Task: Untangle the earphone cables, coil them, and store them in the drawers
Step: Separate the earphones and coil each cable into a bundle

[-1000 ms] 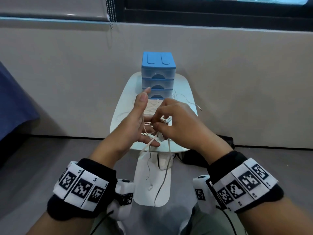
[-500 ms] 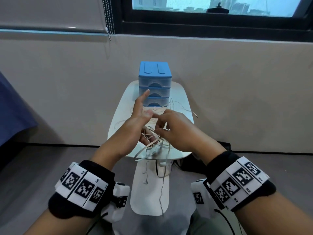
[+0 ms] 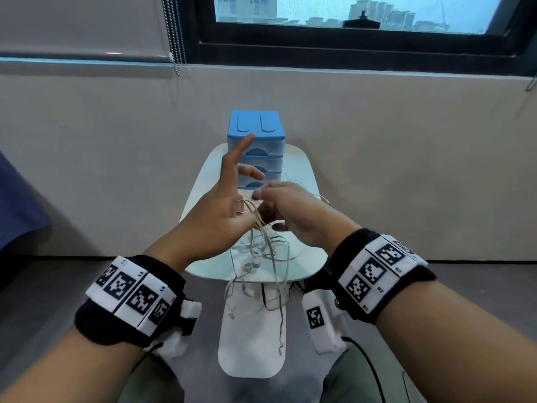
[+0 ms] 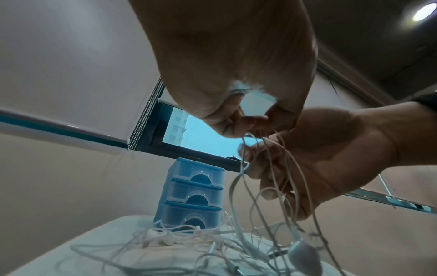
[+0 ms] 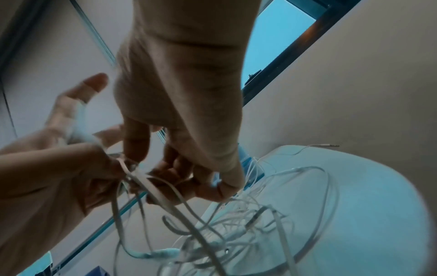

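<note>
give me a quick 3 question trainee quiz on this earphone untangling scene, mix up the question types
1. True or false: all three drawers of the blue plastic drawer unit are closed.
2. Multiple choice: where do the white earphone cables held between the left hand and right hand hang? A) inside a drawer B) over the near edge of the white oval table C) on the floor only
3. Fill in: more loose cable and earbuds lie on the table right in front of the ____.

Key: 1 true; 2 B; 3 drawer unit
</note>
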`<state>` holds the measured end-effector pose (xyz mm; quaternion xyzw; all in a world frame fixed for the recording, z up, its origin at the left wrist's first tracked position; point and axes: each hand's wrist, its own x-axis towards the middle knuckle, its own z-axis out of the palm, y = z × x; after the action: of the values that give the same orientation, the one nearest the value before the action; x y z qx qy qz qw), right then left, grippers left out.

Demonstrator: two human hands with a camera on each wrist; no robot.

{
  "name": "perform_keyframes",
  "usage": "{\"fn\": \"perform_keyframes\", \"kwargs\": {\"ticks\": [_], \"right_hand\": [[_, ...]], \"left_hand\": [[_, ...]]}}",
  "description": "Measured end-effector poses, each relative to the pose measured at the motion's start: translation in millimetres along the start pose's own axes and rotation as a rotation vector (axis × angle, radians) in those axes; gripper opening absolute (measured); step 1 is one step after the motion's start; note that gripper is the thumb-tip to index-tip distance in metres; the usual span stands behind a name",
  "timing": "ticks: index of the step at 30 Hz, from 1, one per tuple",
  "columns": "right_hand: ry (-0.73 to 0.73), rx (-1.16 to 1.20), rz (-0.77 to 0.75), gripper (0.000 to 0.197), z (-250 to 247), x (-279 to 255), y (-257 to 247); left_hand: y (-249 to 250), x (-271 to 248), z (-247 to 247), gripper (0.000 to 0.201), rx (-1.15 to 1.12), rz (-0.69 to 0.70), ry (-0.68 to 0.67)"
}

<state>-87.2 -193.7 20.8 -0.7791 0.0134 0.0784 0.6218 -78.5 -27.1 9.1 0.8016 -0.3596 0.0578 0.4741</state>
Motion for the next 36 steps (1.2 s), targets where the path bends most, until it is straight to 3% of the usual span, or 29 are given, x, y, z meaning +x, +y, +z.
{"fn": "perform_keyframes", "kwargs": {"ticks": [3,5,7,12,15,17,19,21,24,26,29,31,33,36], "right_hand": [[-0.156,0.013,0.048,0.015,0.4,2.9,2.6],[-0.185,0.039,0.015,0.014,-1.6,3.6,0.9],[-0.11,0.009,-0.071,0.016,-3.9,4.2,-5.3],[0.123,-0.053,-0.343,0.018,-8.2,10.0,-26.5],[0.199,-0.013,-0.425,0.015,-11.2,8.5,-44.3],[0.185,0.039,-0.442,0.016,-12.3,3.2,-60.2],[0.148,0.087,-0.451,0.014,-12.2,-1.8,-77.0],[0.123,0.104,-0.461,0.012,-13.8,-5.1,-93.5],[0.067,0.154,-0.466,0.035,-22.5,-12.8,-116.0],[0.096,-0.014,-0.496,0.046,-32.3,-21.3,-129.0],[0.326,-0.432,-0.592,0.04,-54.9,-31.2,-142.6],[0.627,-0.615,-0.691,0.026,-74.7,-32.5,-146.5],[0.919,-0.672,-0.815,0.029,-95.8,-33.9,-143.2],[1.149,-0.634,-1.003,0.031,-128.4,-39.0,-128.5]], "left_hand": [[-1.0,3.8,-2.2,0.113,0.095,0.07,0.001],[-1.8,6.4,-4.6,0.111,0.146,0.119,0.035],[-4.2,10.0,-6.9,0.108,0.182,0.153,0.115],[-1.9,20.5,-5.2,0.096,0.225,0.157,0.524],[-6.4,30.4,-11.5,0.063,0.24,0.054,0.627],[-13.9,39.1,-14.5,0.027,0.055,-0.079,0.518],[-15.0,42.2,-11.4,0.007,-0.21,-0.183,0.301],[-13.9,41.7,-4.7,0.01,-0.301,-0.216,0.112],[-17.4,37.9,5.2,0.007,-0.373,-0.267,-0.088],[-24.4,36.1,9.0,0.007,-0.37,-0.295,-0.2],[-35.6,34.9,11.3,0.012,-0.29,-0.343,-0.293],[-43.6,35.7,10.4,0.021,-0.193,-0.367,-0.297],[-51.1,37.8,7.3,0.031,-0.135,-0.395,-0.234],[-49.1,41.6,1.2,0.042,-0.146,-0.434,-0.124]]}}
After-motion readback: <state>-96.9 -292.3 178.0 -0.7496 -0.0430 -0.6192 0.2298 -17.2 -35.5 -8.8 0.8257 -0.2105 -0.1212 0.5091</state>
